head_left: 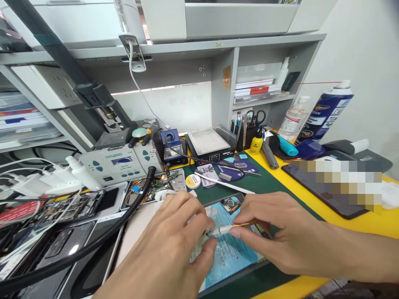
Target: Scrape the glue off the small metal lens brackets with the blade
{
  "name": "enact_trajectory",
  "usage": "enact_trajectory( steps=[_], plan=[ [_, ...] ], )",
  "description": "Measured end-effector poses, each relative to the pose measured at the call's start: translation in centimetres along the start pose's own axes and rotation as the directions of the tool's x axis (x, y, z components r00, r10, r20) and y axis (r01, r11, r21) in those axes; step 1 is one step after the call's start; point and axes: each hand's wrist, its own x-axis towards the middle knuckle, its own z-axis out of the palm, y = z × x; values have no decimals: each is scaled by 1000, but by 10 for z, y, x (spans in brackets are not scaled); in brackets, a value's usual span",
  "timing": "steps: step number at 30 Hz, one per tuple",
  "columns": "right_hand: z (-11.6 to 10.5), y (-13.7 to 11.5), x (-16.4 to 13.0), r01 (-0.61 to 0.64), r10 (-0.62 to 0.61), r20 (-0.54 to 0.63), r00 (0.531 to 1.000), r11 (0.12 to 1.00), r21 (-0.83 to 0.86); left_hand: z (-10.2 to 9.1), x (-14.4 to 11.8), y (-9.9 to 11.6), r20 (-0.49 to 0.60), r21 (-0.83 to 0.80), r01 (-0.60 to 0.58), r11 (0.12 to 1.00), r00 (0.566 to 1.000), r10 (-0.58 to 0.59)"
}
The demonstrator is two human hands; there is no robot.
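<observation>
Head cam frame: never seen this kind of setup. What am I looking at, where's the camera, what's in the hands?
The one view comes from a camera worn on a person's head, looking down at their own two bare hands over a crowded electronics repair bench.

The right hand pinches a thin pen-like tool. Its tip meets the left hand, whose fingers close on something small I cannot make out. Both hover over a light-blue sheet on a green mat.

Around them: a grey soldering station, a small hot plate, opened phones, a thick black hose, a blue spray can and a yellow tabletop.
</observation>
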Motion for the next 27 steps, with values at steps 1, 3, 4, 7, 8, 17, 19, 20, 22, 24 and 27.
enact_trajectory(
  steps=[1, 3, 4, 7, 8, 17, 19, 20, 22, 24, 27],
  plan=[
    [0, 0, 0, 2, -2, -2, 1000, 1000, -1, 0, 0, 0, -2, -2, 1, 1000, 1000, -1],
    [0, 0, -1, 4, -4, -3, 1000, 1000, -3, 0, 0, 1, -11, -11, 1, 1000, 1000, -2],
    [0, 0, -2, 6, -6, -2, 1000, 1000, -7, 0, 0, 1, -6, -15, 5, 1000, 1000, -5],
    [1, 0, -2, 17, -17, -3, 1000, 1000, -10, 0, 1, 3, 15, -19, 8, 1000, 1000, -8],
    [1, 0, -2, 20, -20, -5, 1000, 1000, -9, -1, 1, 4, 26, -20, 10, 1000, 1000, -10],
    [-1, -1, 1, -10, 10, -10, 1000, 1000, 8, 0, 0, 3, -28, -40, -11, 999, 1000, 10],
    [-2, -1, 0, -23, 23, -8, 1000, 999, 26, 0, 0, 3, -34, -36, -11, 999, 999, 10],
    [-2, -1, 0, -36, 36, -5, 999, 999, 34, 0, 0, 3, -38, -36, -10, 999, 999, 9],
    [-3, 0, 0, -73, 72, 9, 997, 996, 46, -2, 1, 4, -42, -29, -4, 1000, 999, 3],
    [-3, 0, 1, -129, 128, 30, 991, 991, 45, -4, 3, 5, -28, -8, 3, 1000, 1000, -3],
    [-2, 0, 2, -218, 216, 55, 975, 975, 43, -7, 4, 6, -12, 30, -2, 1000, 1000, 2]
  ],
)
